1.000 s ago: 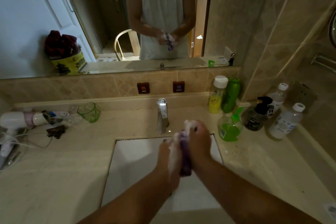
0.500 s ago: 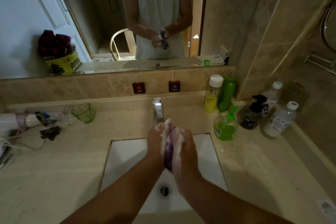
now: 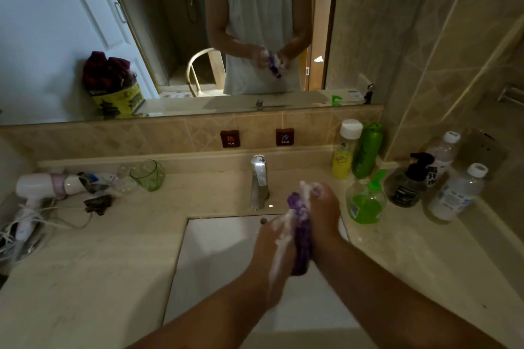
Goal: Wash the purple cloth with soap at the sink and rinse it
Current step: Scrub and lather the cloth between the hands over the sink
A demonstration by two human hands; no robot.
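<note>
The purple cloth (image 3: 301,232) is bunched into a long roll, pressed between my two palms above the white sink (image 3: 215,246). My left hand (image 3: 272,249) lies against its left side, streaked with white soap foam. My right hand (image 3: 323,215) covers its right side, with foam on the fingertips. The cloth's top end sticks out near the chrome tap (image 3: 259,181). No water stream shows at the tap. Most of the cloth is hidden between my hands.
A green soap dispenser (image 3: 365,201), yellow and green bottles (image 3: 357,150), a dark pump bottle (image 3: 408,181) and clear water bottles (image 3: 456,193) crowd the counter at right. At left sit a green cup (image 3: 147,174) and a white hair dryer (image 3: 42,187) with cord. A mirror spans the back wall.
My hands keep rubbing the cloth between the palms: half a second ago the left hand was further forward, now the right hand is ahead and the left has slid back toward me.
</note>
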